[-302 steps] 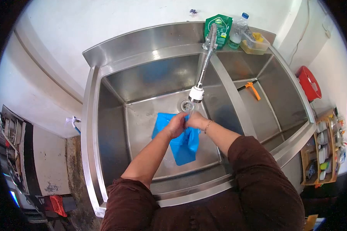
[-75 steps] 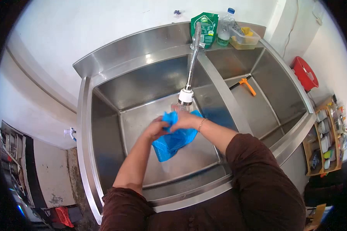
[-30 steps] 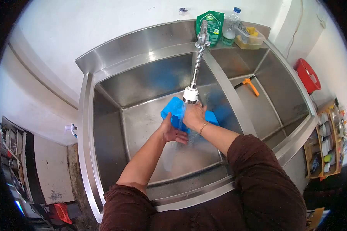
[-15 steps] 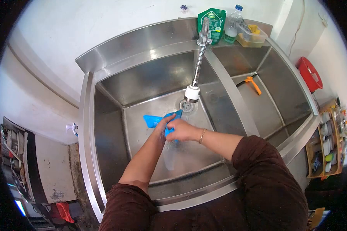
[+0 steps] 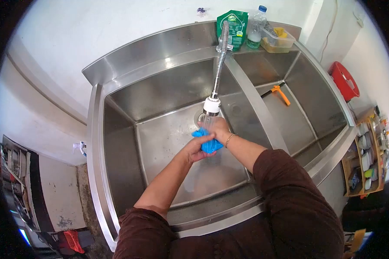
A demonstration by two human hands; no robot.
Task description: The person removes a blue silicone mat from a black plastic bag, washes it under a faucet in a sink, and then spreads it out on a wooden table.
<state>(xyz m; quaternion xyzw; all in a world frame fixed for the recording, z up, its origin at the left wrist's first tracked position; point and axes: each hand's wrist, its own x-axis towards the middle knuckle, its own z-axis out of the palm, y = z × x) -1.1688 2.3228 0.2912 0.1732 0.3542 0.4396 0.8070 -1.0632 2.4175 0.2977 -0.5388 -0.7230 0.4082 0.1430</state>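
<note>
Under the tap (image 5: pixel 212 105), left hand (image 5: pixel 197 150) and right hand (image 5: pixel 219 129) clench the bunched cloth (image 5: pixel 208 143), mostly hidden, previously spread toward 9 o'clock.

the blue cloth (image 5: pixel 208 144), which hung open and spread wide a few seconds ago, is now bunched into a small wad at the centre of the frame. both hands have come together around it, left hand (image 5: pixel 197 150) below, right hand (image 5: pixel 219 129) above, directly under the white faucet head (image 5: pixel 212 105).
</note>
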